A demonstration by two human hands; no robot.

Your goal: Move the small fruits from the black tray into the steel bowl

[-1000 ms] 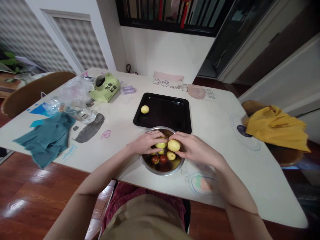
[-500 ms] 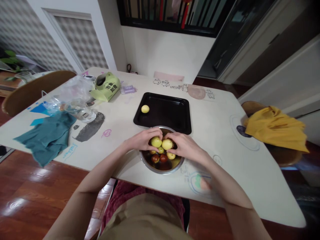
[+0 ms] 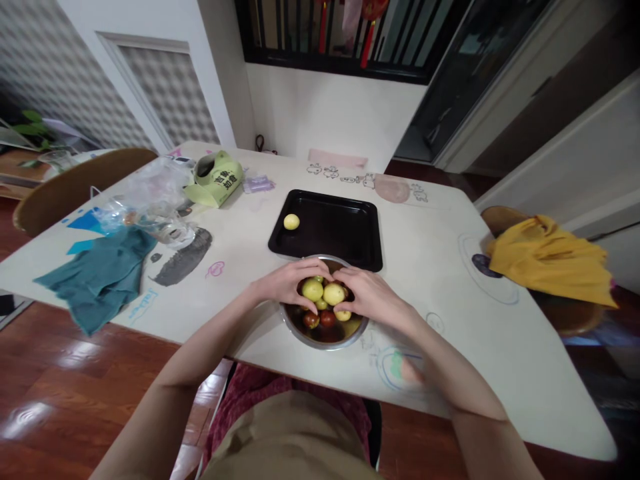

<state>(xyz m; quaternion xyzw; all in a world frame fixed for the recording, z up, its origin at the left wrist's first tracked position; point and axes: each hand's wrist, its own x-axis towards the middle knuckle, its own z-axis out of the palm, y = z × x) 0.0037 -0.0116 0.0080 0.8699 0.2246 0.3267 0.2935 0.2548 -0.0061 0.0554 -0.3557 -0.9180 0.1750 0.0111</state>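
A steel bowl [image 3: 331,345] holds several round fruits, some yellow-green and some red-brown. My left hand [image 3: 291,281] reaches over its left rim, fingers and thumb curved round a yellow-green fruit [image 3: 313,289]. From the right, my right hand [image 3: 373,293] is curled in the same way about a paler yellow fruit [image 3: 334,294]. These two fruits sit side by side on top. Below them lie a dark red fruit [image 3: 327,319] and a red-brown fruit [image 3: 311,320]. Just behind the bowl is a black baking tray [image 3: 335,227] with one yellow fruit [image 3: 291,222] at its left.
On the left of the white table [image 3: 425,253] lie a teal cloth [image 3: 103,273], a glass jug [image 3: 173,230], clear plastic bags [image 3: 155,183], a green carton [image 3: 220,183] and a purple packet [image 3: 259,184]. A yellow cloth [image 3: 550,260] hangs over a chair at right.
Both hands have shifted slightly over the bowl, with fingers reaching a little further across the fruits. The two top fruits sit slightly lower between them. The view has tilted a little.
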